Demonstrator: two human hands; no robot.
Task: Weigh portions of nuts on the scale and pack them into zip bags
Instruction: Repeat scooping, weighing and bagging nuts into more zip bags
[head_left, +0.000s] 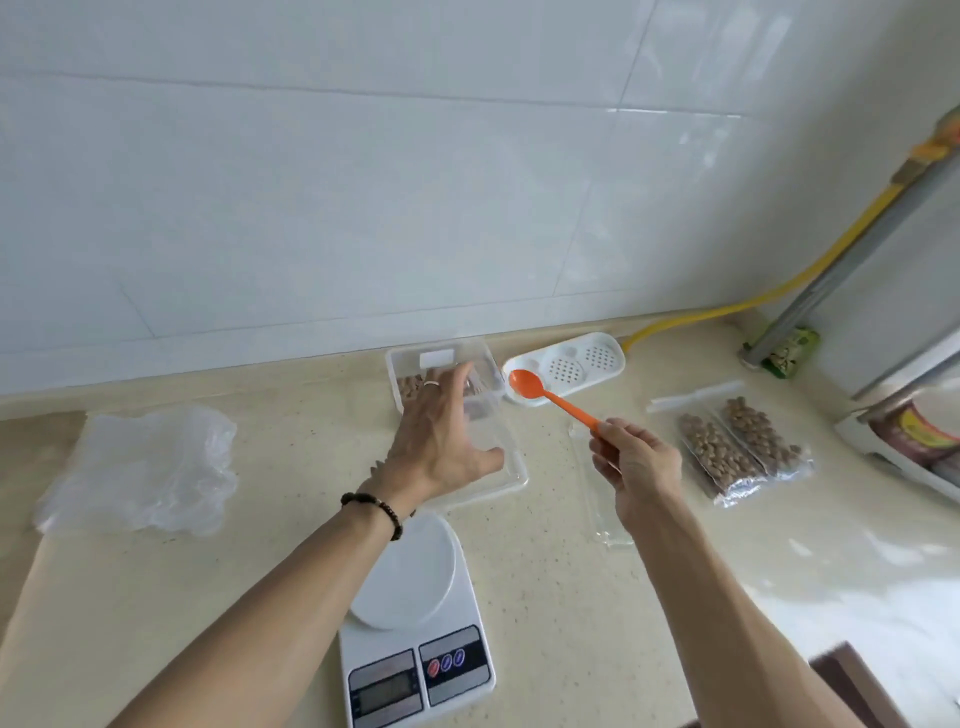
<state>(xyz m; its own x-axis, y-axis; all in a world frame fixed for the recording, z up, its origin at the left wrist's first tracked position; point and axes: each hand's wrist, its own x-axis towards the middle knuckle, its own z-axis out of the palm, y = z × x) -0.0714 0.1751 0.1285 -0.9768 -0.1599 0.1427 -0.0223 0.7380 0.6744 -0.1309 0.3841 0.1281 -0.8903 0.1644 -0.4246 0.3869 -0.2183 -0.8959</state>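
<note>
White scale (415, 623) nearest, clear container (457, 415) and filled bags (743, 447) beyond.

Scale (415, 623) at 6 o'clock on counter (291, 447); nut container (447, 374) behind it at 12, lid (493, 467) between. Empty bags (140, 473) at 9. Filled bags (743, 447) at 3. Perforated tray (571, 364) right of container.

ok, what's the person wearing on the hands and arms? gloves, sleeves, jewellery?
No gloves and no sleeves in view: both forearms are bare right down to the frame edge. The left hand has a thin pale ring on one finger, and a bracelet of dark round beads circles the left wrist. The right hand and its wrist carry nothing that shows.
</note>
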